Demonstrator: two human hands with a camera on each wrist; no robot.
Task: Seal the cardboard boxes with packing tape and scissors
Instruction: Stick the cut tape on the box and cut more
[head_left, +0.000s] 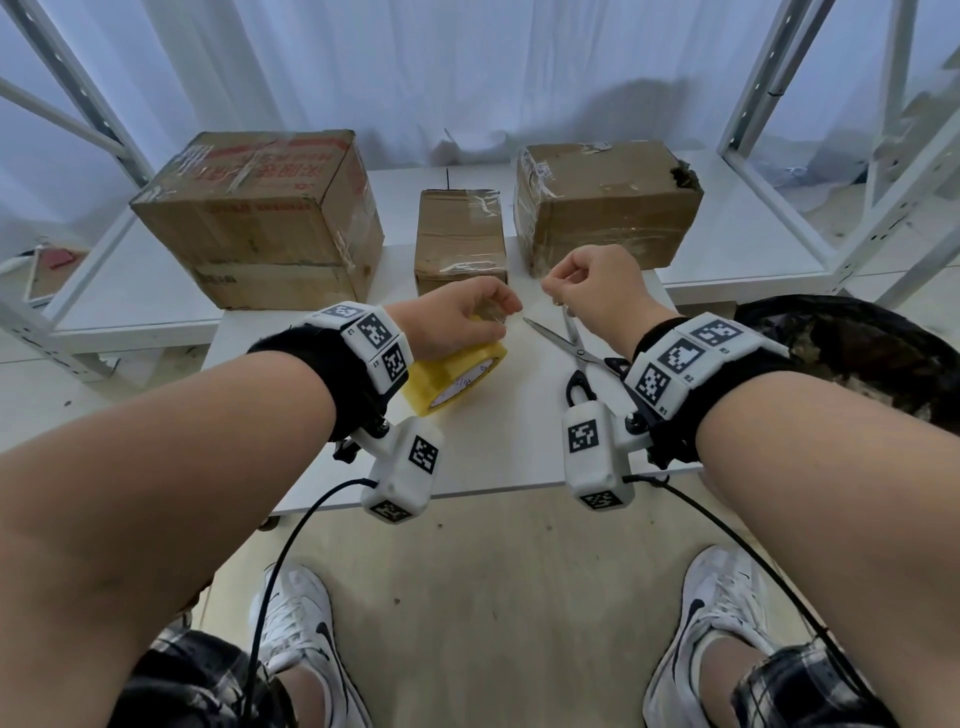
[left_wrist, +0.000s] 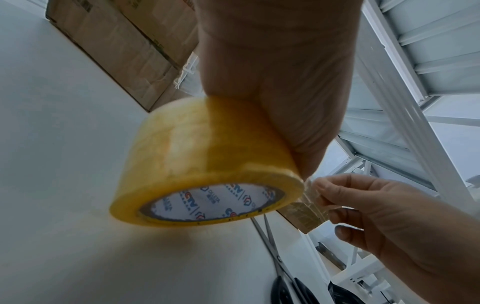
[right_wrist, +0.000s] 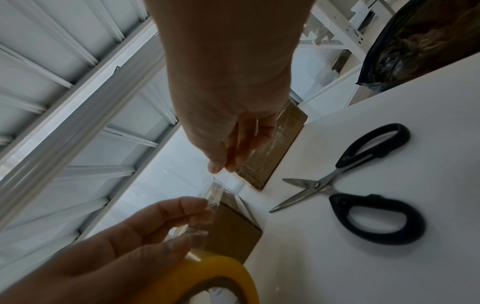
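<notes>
From the head view, your left hand (head_left: 457, 317) gripped the yellow tape roll (head_left: 457, 371) from above, holding it tilted over the white desk (head_left: 493, 447), fingers curled round its rim. Your right hand (head_left: 597, 291) hovered just beside it with fingers curled inward, thumb and forefinger pinched together near the left hand's fingertips. The scissors (head_left: 576, 353) lay on the desk under your right wrist, blades apart. Beyond your hands stood three cardboard boxes: a large box (head_left: 260, 218) past the left hand, a small box (head_left: 460, 239) between the hands and farther out, and a medium box (head_left: 602, 208) past the right hand.

From the left wrist view, your left hand (left_wrist: 280, 72) clasped the tape roll (left_wrist: 205, 164) from above, its printed core facing the camera. Your right hand (left_wrist: 389, 222) pinched the clear loose tape end (left_wrist: 309, 197) right at the roll's edge. The scissors (left_wrist: 280, 265) lay on the desk below the roll.

From the right wrist view, your right hand (right_wrist: 228, 102) had its thumb and fingers drawn together; whether they touched the tape there you couldn't tell. Your left hand (right_wrist: 124, 242) held the roll (right_wrist: 213, 277), its fingertips at the tape end (right_wrist: 207, 205). The scissors (right_wrist: 348, 185) lay to the right of your right hand, open
</notes>
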